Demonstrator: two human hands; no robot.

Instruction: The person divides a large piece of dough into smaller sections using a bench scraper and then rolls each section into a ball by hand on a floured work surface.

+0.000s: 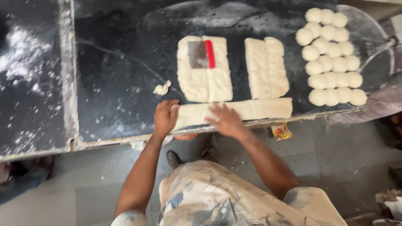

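A long pale strip of raw dough (247, 109) is lying along the near edge of the dark stone bench (117, 62), both hands pressing on it: the left hand (166, 116) is lying flat on its left end, fingers together, and the right hand (226, 120) is resting spread near its middle. At twelve o'clock, two cut dough slabs (266, 67) are waiting, a red-handled metal scraper (202, 54) lying on one. At two o'clock, rows of shaped dough balls (331, 56) are sitting finished, suggesting work roughly halfway.

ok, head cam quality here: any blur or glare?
Head view: both hands, left hand and right hand, motion-smeared on the dough strip; dough balls slightly soft and overexposed; grey sheen across the dark counter; edges bowed by the wide lens.
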